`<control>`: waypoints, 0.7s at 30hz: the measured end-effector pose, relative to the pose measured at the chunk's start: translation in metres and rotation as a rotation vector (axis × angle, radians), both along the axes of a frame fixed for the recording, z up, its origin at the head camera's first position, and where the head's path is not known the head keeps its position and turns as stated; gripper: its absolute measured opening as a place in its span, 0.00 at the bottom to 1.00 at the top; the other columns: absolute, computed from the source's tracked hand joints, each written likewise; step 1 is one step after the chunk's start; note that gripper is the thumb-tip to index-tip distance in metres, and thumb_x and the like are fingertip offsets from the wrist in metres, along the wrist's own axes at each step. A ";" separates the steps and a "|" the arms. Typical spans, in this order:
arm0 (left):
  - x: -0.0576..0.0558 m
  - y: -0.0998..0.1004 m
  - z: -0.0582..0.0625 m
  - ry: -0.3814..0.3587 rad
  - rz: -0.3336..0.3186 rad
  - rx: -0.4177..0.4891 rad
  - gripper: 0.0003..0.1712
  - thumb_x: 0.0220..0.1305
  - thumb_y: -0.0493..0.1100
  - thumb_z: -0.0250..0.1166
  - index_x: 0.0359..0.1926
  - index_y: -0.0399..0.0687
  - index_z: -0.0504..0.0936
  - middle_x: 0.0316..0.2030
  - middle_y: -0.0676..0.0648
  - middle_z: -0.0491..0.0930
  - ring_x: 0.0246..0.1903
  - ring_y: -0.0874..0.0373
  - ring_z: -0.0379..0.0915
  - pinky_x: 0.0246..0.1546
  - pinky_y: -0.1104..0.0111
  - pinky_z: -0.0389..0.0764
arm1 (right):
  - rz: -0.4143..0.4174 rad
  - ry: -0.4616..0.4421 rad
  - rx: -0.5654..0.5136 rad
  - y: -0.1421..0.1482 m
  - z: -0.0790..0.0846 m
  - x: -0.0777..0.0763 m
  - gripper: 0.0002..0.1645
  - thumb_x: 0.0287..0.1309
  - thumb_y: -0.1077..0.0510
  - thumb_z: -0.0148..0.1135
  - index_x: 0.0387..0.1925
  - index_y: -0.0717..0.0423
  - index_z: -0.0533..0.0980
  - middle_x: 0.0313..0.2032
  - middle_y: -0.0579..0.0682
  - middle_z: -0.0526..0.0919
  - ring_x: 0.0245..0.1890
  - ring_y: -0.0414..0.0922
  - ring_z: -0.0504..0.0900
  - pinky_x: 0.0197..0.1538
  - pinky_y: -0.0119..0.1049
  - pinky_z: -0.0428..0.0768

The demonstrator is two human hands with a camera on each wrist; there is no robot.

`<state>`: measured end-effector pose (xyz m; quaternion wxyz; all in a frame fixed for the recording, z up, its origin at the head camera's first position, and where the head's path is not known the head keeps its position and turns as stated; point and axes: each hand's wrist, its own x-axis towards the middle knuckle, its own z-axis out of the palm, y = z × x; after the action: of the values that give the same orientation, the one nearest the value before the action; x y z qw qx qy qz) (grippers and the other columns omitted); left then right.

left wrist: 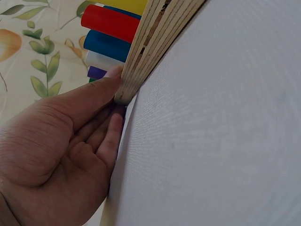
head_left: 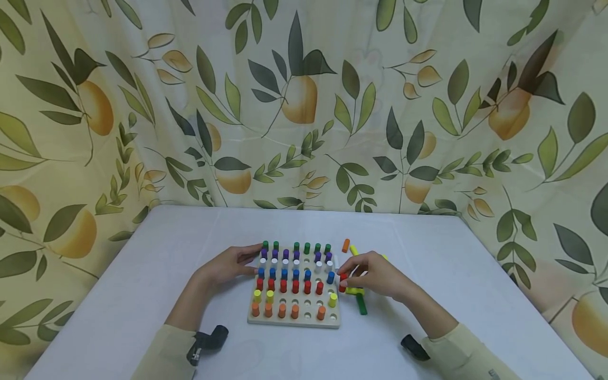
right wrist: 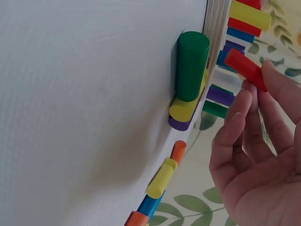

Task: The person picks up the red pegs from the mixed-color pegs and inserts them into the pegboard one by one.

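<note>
A wooden pegboard (head_left: 304, 323) lies on the table, its rows of pegs in green, purple, white, blue, red, yellow and orange, with some holes bare. My left hand (head_left: 228, 265) holds the board's left side near the far corner. In the left wrist view its thumb rests against the layered edge (left wrist: 141, 52), and the other fingertips are partly hidden behind the board. Just off the board's right side, my right hand (head_left: 377, 272) pinches a red peg (right wrist: 244, 68) between thumb and fingers. That peg is tilted in the right wrist view, apart from the holes.
Right of the board lie loose pegs: a green one (head_left: 362, 304), a yellow one (right wrist: 183, 109) and a purple one (right wrist: 178, 123) close together. Farther back are an orange peg (head_left: 346, 245) and others, partly behind my right hand. A patterned curtain (head_left: 304, 158) hangs behind the table.
</note>
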<state>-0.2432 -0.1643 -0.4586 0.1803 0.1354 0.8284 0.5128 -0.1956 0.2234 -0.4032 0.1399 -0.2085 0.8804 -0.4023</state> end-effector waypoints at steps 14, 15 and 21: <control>0.001 0.001 0.000 0.014 -0.007 -0.008 0.38 0.66 0.33 0.71 0.75 0.44 0.69 0.75 0.41 0.65 0.73 0.47 0.61 0.72 0.55 0.63 | 0.016 0.054 -0.012 -0.010 -0.004 0.004 0.12 0.58 0.61 0.77 0.44 0.54 0.89 0.40 0.44 0.87 0.36 0.47 0.79 0.33 0.32 0.80; 0.001 0.001 0.001 0.013 -0.007 -0.006 0.38 0.66 0.33 0.71 0.75 0.44 0.69 0.75 0.41 0.65 0.73 0.47 0.61 0.72 0.54 0.63 | 0.011 0.047 -0.013 -0.011 -0.004 0.005 0.12 0.57 0.61 0.77 0.45 0.54 0.89 0.39 0.44 0.87 0.36 0.47 0.79 0.33 0.32 0.79; 0.001 0.001 0.000 0.004 -0.010 0.008 0.38 0.66 0.33 0.71 0.75 0.43 0.69 0.75 0.40 0.64 0.74 0.45 0.60 0.72 0.54 0.63 | -0.010 0.025 -0.003 -0.016 -0.004 0.007 0.13 0.56 0.61 0.78 0.44 0.52 0.90 0.38 0.42 0.87 0.35 0.46 0.79 0.35 0.34 0.79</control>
<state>-0.2427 -0.1638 -0.4583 0.1806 0.1415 0.8259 0.5150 -0.1886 0.2070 -0.4068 0.1263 -0.2093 0.8825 -0.4019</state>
